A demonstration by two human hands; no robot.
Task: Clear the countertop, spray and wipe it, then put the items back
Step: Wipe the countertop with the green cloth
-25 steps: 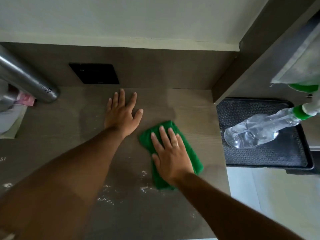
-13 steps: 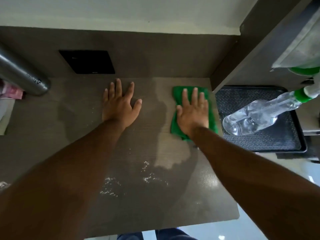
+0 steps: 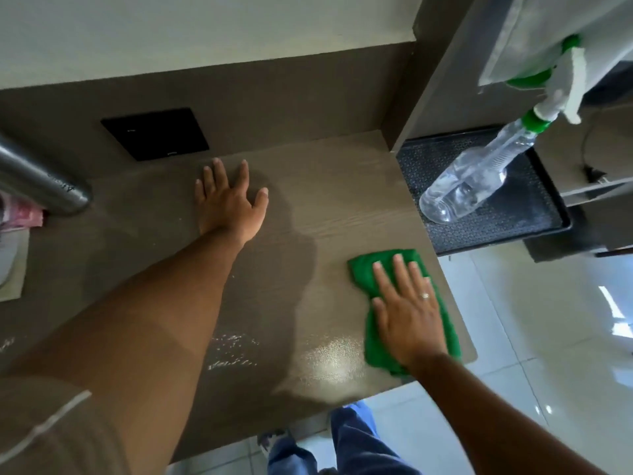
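Pressing the green cloth (image 3: 363, 269) flat, the right hand (image 3: 407, 320) lies open; the left hand (image 3: 227, 204) rests open, empty, well apart.

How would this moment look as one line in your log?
stage: wiping | right hand: flat on green cloth, front right corner of countertop | left hand: flat on countertop | spray bottle: on black tray

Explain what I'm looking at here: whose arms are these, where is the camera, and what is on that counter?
No machine here: a person wears a camera on the head, looking down at their own arms. The left hand lies flat on the brown countertop, bracing. The right hand presses a green cloth flat near the counter's right edge, fingers spread, wiping. Wet droplets shine near the front. A clear spray bottle stands on a black tray to the right.
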